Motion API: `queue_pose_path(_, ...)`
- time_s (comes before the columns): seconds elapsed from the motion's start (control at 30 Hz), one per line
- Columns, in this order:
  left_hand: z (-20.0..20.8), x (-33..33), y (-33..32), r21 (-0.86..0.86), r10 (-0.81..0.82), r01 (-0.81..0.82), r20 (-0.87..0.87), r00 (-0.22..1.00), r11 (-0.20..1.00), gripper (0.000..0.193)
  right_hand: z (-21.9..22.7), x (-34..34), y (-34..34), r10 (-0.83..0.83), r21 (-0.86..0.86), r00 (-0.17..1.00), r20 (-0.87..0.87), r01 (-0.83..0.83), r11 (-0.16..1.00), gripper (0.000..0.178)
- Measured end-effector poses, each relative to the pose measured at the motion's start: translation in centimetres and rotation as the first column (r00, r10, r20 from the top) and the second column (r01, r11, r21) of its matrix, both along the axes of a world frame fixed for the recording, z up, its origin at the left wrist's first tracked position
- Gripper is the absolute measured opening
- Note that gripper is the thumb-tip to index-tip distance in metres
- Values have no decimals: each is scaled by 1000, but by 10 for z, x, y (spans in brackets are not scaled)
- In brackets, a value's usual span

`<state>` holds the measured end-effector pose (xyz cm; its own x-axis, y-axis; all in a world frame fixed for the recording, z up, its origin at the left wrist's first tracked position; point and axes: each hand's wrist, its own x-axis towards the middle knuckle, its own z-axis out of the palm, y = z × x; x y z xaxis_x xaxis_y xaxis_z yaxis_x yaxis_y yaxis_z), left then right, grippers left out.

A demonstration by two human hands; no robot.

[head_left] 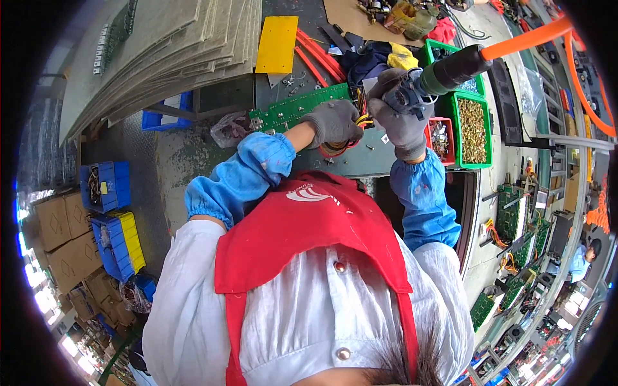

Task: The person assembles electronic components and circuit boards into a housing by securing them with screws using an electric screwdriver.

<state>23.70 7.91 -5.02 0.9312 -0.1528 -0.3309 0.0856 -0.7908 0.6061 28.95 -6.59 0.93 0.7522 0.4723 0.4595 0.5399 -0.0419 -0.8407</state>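
My right hand (400,121), in a grey glove, is wrapped around a power screwdriver (450,71) with a black and green body. An orange hose (531,37) runs from its end toward the upper right. Close beside it, my left hand (335,122), also gloved in grey, is closed over a bundle of coloured wires (365,120) at the right end of a long green circuit board (283,109). More of the wires loop out below that hand. The screwdriver's tip is hidden by my right hand.
Green bins, one full of brass-coloured fasteners (473,128), and a small red bin (440,138) stand right of my right hand. A yellow plate (277,45) and red strips (320,61) lie beyond the board. Stacked grey sheets (161,58) rise at the far left.
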Motion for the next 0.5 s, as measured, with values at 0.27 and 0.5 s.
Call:
queue_pose_path(0.27,-3,-7,3,-73,33,-36,-50,998,997,37,-3,5,-3,32,67,995,-94,-26,997,31)
queue_pose_path(0.5,0,-12,7,-145,37,-55,-122,992,988,40,-13,15,-9,22,184,968,-249,25,983,36)
